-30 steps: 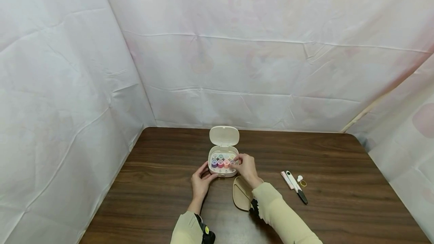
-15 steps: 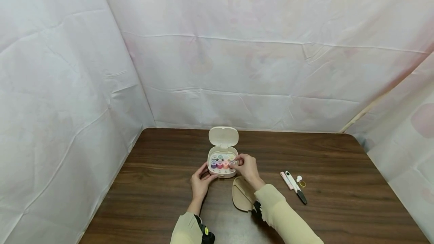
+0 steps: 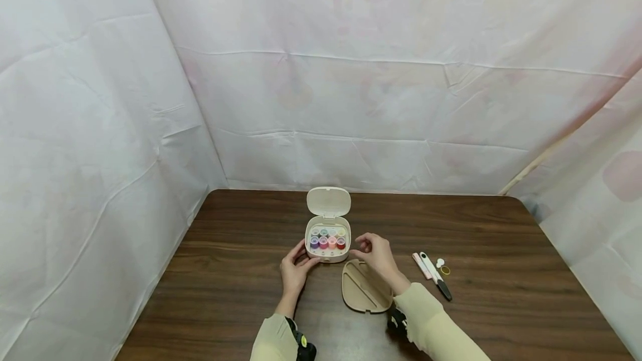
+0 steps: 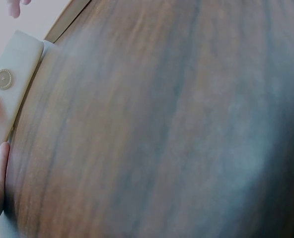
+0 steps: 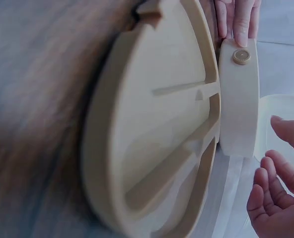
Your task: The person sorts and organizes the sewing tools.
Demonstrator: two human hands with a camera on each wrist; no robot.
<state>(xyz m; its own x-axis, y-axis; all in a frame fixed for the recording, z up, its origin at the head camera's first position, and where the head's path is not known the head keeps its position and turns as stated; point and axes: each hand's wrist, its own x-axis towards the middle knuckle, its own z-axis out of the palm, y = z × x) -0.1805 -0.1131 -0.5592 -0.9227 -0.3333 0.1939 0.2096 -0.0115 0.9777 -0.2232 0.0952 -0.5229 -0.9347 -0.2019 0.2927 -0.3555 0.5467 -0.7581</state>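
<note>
A small cream sewing box (image 3: 327, 259) stands on the table, its lid (image 3: 328, 201) raised at the back. Inside, two rows of coloured thread spools (image 3: 323, 243) sit upright, with a red spool (image 3: 341, 243) at the front row's right end. My left hand (image 3: 294, 273) grips the box's front left corner, thumb on the front wall and fingers along the side. Just right of the box, my right hand (image 3: 379, 256) hovers with loosely bent fingers and holds nothing. Below it lies a beige divided tray (image 5: 162, 119), close to the box front, where a round button (image 5: 241, 56) shows.
Right of the tray lie a white tool with a black end (image 3: 435, 276), a slim pinkish strip (image 3: 422, 266), a small white piece (image 3: 440, 263) and a yellow ring (image 3: 445, 270). White cloth (image 3: 321, 93) hangs behind the wooden table (image 3: 225, 294).
My right hand has let go of the red spool in the box and moved right, off the box. More of the tray shows. My left hand keeps its place on the box.
</note>
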